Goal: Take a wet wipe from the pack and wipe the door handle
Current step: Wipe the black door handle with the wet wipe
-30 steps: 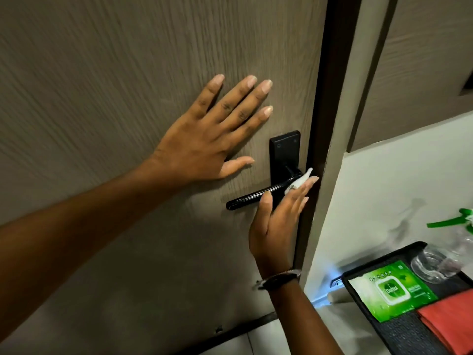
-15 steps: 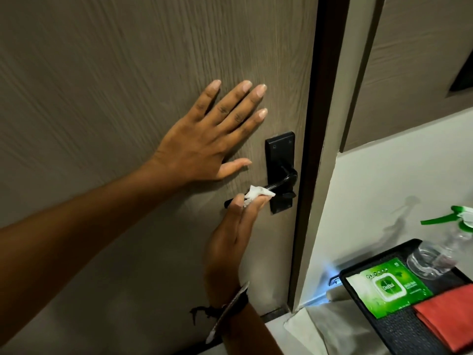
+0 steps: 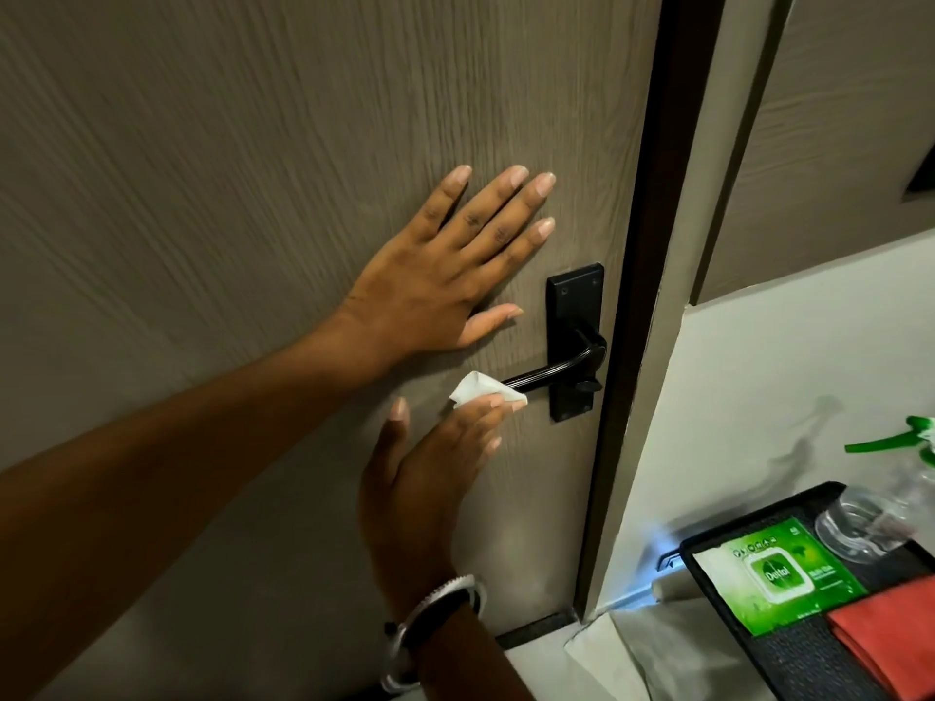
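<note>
A black lever door handle [image 3: 561,369] on a black backplate sits on the brown wood-grain door [image 3: 253,144]. My right hand [image 3: 430,478] presses a folded white wet wipe [image 3: 478,389] with its fingertips against the free left end of the lever, covering that end. My left hand [image 3: 445,275] lies flat on the door above and left of the handle, fingers spread, holding nothing. The green wet wipe pack [image 3: 774,574] lies on a black tray [image 3: 809,665] at the lower right.
On the tray also rest a red cloth [image 3: 890,640] and a clear spray bottle [image 3: 870,518] with a green trigger. A dark door frame [image 3: 652,296] and a white wall [image 3: 759,397] stand right of the door. Pale floor shows below.
My right hand has slid the wipe leftward along the lever, from the backplate end to the free tip. My left hand has stayed flat on the door.
</note>
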